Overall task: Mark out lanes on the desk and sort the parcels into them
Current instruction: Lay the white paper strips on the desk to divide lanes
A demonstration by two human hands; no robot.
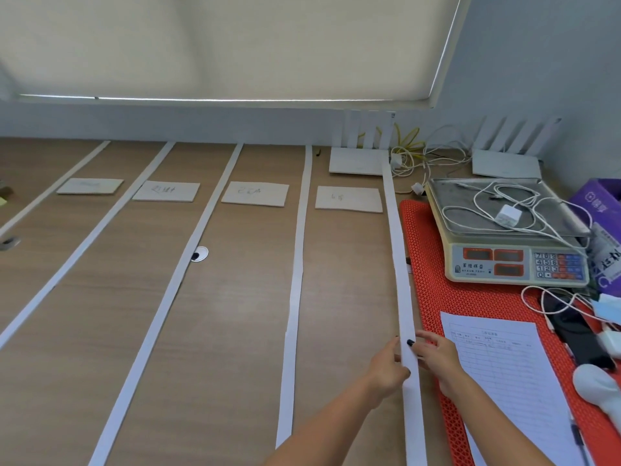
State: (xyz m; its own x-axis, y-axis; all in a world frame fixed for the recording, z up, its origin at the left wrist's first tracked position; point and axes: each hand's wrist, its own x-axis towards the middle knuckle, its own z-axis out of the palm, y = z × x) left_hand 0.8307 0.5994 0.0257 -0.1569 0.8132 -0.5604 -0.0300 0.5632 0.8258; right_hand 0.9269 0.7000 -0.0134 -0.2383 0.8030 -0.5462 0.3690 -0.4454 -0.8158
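Pinching the strip [396, 257] from both edges, the left hand [386, 368] and right hand [433, 356] hold it at 5 o'clock on the desk [235, 314]. Judging by its look, it is light, limp paper that creases easily; grip edges, near the end.

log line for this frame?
stage: marking lanes | both hands pinch rightmost paper strip | label cards placed | parcels: none visible

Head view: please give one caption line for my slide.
Both hands, left and right, pinch the rightmost white strip onto the desk beside four labelled cards.
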